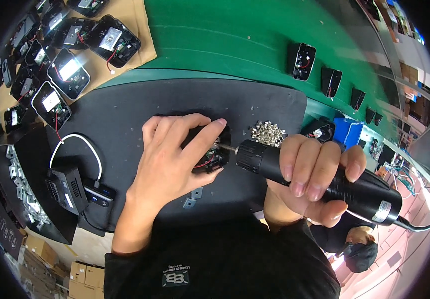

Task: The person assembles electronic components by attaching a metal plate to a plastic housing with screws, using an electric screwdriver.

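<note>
- Around the bench, a room is glimpsed: cardboard boxes (85,276) are stacked at lower left, and another person in a dark cap (362,256) is seen at lower right.
- Beyond the work area, a green bench top (235,47) is spread, with open black cases (304,62) spaced in a line toward the right.
- Nearest the body, a dark mat (115,109) is laid; it looks flat and matt, so sliding is probably resisted.
- At upper left, a tan sheet (145,30) is crowded with similar cases.
- On the right, an electric screwdriver (349,192) is gripped by the right hand (310,172), fingers wrapped over the barrel. It is likely rigid and fairly heavy; it is best taken round mid-barrel, clear of the chuck.
- Under the left hand (170,149), one black housing (218,158) is grasped between thumb and fingers over the mat's middle. It is probably light, stiff and a little slippery; its board and thin red wire look fragile, so the outer edges should be held.
- Beside the chuck, small screws (267,133) are heaped loose.
- Between chuck and housing, the bit (226,147) is shown; its tip contact cannot be told.
- Below the housing, two metal plates (190,202) are laid.
</note>
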`<state>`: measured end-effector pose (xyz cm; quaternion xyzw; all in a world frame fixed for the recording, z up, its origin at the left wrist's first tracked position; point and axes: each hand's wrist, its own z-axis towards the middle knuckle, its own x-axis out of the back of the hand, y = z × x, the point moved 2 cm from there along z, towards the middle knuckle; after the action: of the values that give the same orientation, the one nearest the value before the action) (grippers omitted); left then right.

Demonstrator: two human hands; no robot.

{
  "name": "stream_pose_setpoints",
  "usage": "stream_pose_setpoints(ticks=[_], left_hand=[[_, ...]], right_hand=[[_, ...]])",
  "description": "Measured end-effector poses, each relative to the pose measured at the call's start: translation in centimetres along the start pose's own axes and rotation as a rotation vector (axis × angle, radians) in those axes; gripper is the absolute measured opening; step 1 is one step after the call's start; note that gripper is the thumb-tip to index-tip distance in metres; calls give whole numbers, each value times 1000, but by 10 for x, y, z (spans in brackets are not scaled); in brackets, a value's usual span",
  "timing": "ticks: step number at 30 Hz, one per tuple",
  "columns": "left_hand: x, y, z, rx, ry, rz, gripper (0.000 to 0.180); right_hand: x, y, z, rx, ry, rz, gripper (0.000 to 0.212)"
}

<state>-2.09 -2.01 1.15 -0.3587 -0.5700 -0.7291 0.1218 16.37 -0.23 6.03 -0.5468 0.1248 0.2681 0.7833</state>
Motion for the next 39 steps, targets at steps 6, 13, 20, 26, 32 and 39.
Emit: stream_pose_setpoints(ticks=[6,13,20,26,32,39], left_hand=[[1,2,3,9,-14,-5,62],[1,5,5,12,-13,6,64],[-1,15,5,-24,-7,110,71],[-11,31,19,7,35,76,81],[-47,76,79,-243,-147,-5,78],[-91,135,125,-465,-241,-39,80]], right_hand=[[8,2,5,92,-182,28,34],[5,7,1,138,-345,87,35],[15,-33,-7,159,-229,44,45],[50,-87,-63,235,71,-96,43],[58,-63,-112,201,354,-125,40],[72,-78,-124,327,245,-1,42]])
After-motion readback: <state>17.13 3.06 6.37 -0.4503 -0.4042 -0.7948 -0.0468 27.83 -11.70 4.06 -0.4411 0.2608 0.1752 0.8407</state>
